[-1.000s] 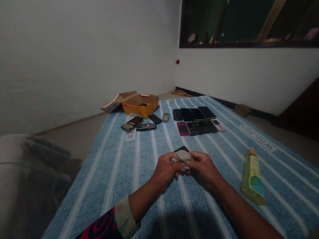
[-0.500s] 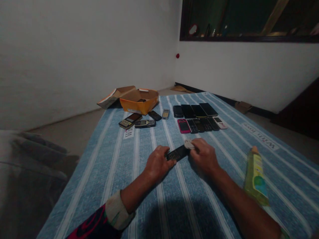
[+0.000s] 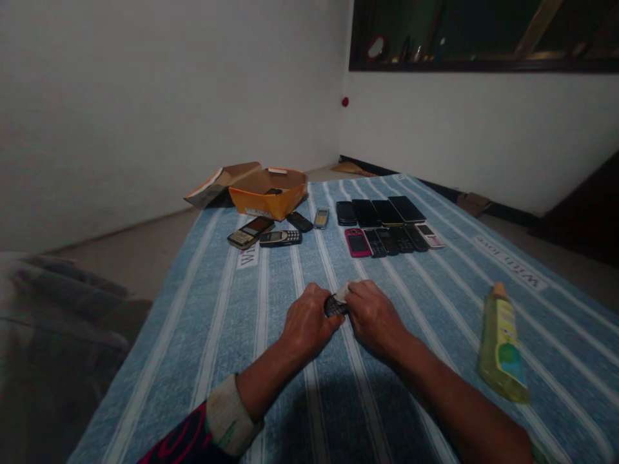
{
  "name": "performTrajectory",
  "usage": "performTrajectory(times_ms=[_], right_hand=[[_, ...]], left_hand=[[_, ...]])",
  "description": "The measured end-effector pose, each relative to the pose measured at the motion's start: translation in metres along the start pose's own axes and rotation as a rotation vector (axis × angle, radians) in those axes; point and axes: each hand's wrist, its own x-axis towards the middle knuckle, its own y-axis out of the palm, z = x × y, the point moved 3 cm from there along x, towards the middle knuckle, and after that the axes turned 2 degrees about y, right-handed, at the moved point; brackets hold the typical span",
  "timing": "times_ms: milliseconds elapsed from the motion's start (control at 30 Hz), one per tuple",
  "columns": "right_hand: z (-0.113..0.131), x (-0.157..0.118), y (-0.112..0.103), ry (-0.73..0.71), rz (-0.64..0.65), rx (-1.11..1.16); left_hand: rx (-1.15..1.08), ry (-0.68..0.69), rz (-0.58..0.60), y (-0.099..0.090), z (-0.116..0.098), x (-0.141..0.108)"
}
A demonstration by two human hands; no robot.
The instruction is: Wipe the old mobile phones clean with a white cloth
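Over the middle of the cloth-covered table, my left hand (image 3: 309,322) is closed around one end of a dark keypad phone (image 3: 334,307). My right hand (image 3: 374,316) pinches a small whitish cloth (image 3: 342,293) against the phone, close to my left fingers. Only part of the keypad shows between the two hands; the rest is covered by fingers and cloth. Beyond the hands lie a pink phone (image 3: 358,243) and a row of small keypad phones, with larger black phones (image 3: 387,211) behind them.
An open orange cardboard box (image 3: 271,205) stands at the far left, with a phone inside. In front of it lie several old phones (image 3: 280,238). A bottle of yellow-green liquid (image 3: 503,348) lies on the right of the striped tablecloth (image 3: 232,322). Grey fabric (image 3: 58,354) is at left.
My right hand with the cloth has slid left along the phone toward my left hand, covering more of it. My left hand keeps its hold. The view has shifted slightly.
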Motion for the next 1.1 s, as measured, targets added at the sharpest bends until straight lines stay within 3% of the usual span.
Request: performTrajectory(times_ms=[300, 400, 533, 633, 700, 867, 967, 1033, 1100], right_hand=[[-0.043, -0.002, -0.002, 0.209, -0.09, -0.057], [-0.029, -0.001, -0.002, 0.14, -0.105, -0.026], [0.005, 0.003, 0.003, 0.007, -0.028, 0.027], [0.009, 0.003, 0.003, -0.029, 0.007, 0.112], [-0.003, 0.002, 0.001, 0.026, -0.011, 0.157], [-0.049, 0.0, -0.008, 0.357, -0.284, 0.394], [-0.05, -0.001, -0.01, 0.451, -0.396, 0.552], [-0.035, 0.0, -0.007, 0.387, -0.344, 0.552], [-0.014, 0.001, -0.003, 0.233, -0.205, 0.459]], left_hand=[[-0.006, 0.004, -0.024, 0.001, 0.0, -0.001], [-0.015, 0.009, -0.032, 0.001, 0.001, -0.001], [-0.023, 0.01, -0.045, 0.001, 0.0, -0.001], [-0.031, 0.001, -0.046, 0.001, -0.001, -0.001], [-0.032, -0.013, -0.032, 0.001, -0.001, -0.002], [-0.02, -0.021, -0.017, -0.001, -0.001, -0.002], [-0.018, -0.021, -0.011, -0.001, -0.001, -0.002], [-0.018, -0.017, -0.011, 0.0, -0.001, -0.002], [-0.02, -0.01, -0.021, 0.0, -0.001, -0.002]])
